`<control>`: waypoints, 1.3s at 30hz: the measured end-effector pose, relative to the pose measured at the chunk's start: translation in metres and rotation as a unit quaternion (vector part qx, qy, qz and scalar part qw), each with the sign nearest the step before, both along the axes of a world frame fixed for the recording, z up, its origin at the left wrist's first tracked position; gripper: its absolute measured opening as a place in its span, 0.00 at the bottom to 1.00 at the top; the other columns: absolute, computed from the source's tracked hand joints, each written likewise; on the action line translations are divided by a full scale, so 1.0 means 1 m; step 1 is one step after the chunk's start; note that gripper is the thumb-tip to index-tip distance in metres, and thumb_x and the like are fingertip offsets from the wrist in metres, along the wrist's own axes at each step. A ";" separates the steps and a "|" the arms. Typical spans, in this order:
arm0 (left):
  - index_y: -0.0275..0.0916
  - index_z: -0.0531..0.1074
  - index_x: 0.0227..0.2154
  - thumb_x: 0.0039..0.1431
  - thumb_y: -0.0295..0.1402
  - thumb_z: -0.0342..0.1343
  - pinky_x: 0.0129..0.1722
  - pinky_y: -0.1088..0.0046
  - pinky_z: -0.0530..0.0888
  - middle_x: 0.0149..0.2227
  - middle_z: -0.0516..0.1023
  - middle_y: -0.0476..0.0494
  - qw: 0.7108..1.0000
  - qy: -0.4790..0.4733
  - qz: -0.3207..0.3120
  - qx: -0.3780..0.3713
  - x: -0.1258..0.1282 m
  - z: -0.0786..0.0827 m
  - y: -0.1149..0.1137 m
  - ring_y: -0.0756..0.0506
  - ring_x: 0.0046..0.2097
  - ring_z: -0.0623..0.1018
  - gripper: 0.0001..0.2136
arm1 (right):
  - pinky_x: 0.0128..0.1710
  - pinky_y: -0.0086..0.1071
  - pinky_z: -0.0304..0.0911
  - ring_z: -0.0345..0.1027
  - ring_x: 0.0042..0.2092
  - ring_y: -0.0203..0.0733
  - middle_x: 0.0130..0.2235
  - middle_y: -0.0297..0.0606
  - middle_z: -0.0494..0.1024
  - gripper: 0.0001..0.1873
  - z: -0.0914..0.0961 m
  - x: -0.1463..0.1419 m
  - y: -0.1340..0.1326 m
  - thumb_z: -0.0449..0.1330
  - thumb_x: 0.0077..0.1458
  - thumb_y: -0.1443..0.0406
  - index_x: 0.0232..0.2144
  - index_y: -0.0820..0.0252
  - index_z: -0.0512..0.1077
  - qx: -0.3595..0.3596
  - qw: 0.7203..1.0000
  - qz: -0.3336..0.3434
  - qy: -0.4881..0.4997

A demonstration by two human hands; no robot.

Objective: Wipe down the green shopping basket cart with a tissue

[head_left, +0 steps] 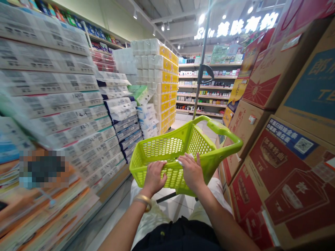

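Note:
A lime-green plastic shopping cart (pixel 162 148) stands sideways before me, its handle (pixel 237 141) toward the right. My left hand (pixel 155 177) grips the near rim of its basket, thumb on the outside and fingertips over the edge. Farther right on the same rim, my right hand (pixel 193 171) presses a small white cloth or tissue (pixel 186 159) against the plastic. Most of that white piece is hidden under the fingers. Behind the cart's handle end rises a grey pole (pixel 205 38) with a dark hook-like loop (pixel 208 74).
Stacked white-wrapped packs (pixel 75 90) line the left, with yellow-and-white tissue bundles (pixel 169 73) beyond. Red and brown cartons (pixel 293 184) rise close on the right. Stocked shelves (pixel 204 92) stand at the back. A blurred person (pixel 44 170) is at lower left.

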State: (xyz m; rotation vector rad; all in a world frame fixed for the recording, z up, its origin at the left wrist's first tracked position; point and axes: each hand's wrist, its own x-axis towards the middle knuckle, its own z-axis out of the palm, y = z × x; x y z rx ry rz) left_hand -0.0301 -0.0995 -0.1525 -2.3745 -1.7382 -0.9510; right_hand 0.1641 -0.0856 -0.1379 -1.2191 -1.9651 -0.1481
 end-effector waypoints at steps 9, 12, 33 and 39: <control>0.40 0.69 0.47 0.49 0.27 0.53 0.51 0.57 0.66 0.42 0.76 0.41 0.999 -0.008 -0.006 0.032 0.002 -0.004 0.002 0.39 0.46 0.72 0.19 | 0.68 0.52 0.29 0.63 0.60 0.49 0.50 0.40 0.79 0.20 0.006 0.032 0.011 0.50 0.57 0.75 0.45 0.57 0.76 0.058 0.991 -0.112 0.054; 0.39 0.69 0.47 0.49 0.27 0.52 0.50 0.57 0.66 0.42 0.76 0.41 0.999 -0.003 -0.007 0.032 0.001 -0.003 0.001 0.39 0.46 0.73 0.19 | 0.69 0.48 0.29 0.67 0.57 0.45 0.48 0.36 0.80 0.22 -0.001 0.003 0.004 0.50 0.56 0.78 0.44 0.55 0.76 0.027 0.999 -0.020 0.013; 0.40 0.68 0.48 0.49 0.27 0.52 0.50 0.57 0.66 0.43 0.76 0.41 0.999 -0.003 -0.010 0.036 -0.002 -0.006 0.002 0.39 0.47 0.73 0.20 | 0.68 0.50 0.25 0.64 0.60 0.47 0.50 0.36 0.79 0.21 0.004 0.031 0.005 0.49 0.57 0.76 0.45 0.55 0.75 0.035 0.996 -0.063 0.048; 0.40 0.69 0.47 0.49 0.28 0.52 0.51 0.57 0.66 0.42 0.76 0.41 0.999 -0.005 -0.005 0.035 0.001 -0.006 0.002 0.38 0.47 0.73 0.20 | 0.68 0.49 0.30 0.65 0.59 0.45 0.49 0.37 0.80 0.21 0.002 0.024 0.003 0.50 0.56 0.77 0.45 0.55 0.75 0.036 0.998 -0.039 0.035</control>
